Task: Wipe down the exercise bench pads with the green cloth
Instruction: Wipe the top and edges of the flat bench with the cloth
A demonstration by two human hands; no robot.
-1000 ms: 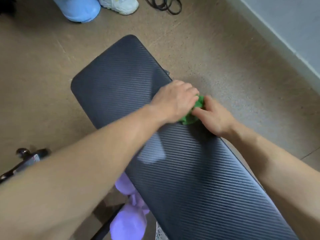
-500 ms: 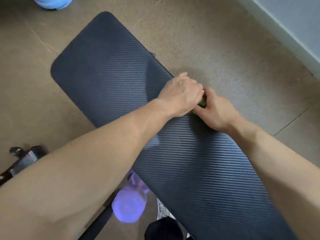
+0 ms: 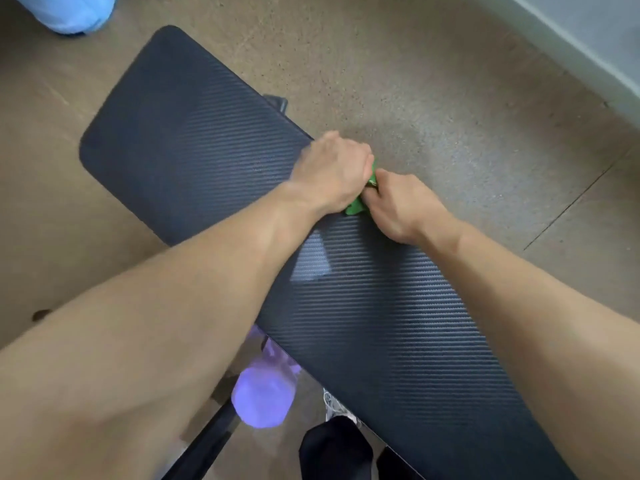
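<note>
Where your two hands meet at the right-hand edge of the long black ribbed exercise-bench pad (image 3: 194,143), a small bunched green cloth (image 3: 356,207) sits squeezed between them, with only scraps of it showing. Your left hand (image 3: 329,174) lies knuckles-up, its fingers curled down over the cloth and holding it against the surface. Your right hand (image 3: 401,206) is closed too, with its fingers tucked in around the near side of the cloth and its heel resting on the pad. The two hands touch each other over the cloth. Below the pad's left edge, a translucent purple bottle (image 3: 263,400) shows against the speckled tan floor (image 3: 450,98). A pale blue rounded object (image 3: 74,12) sits in the top left corner, well apart from the pad.
</note>
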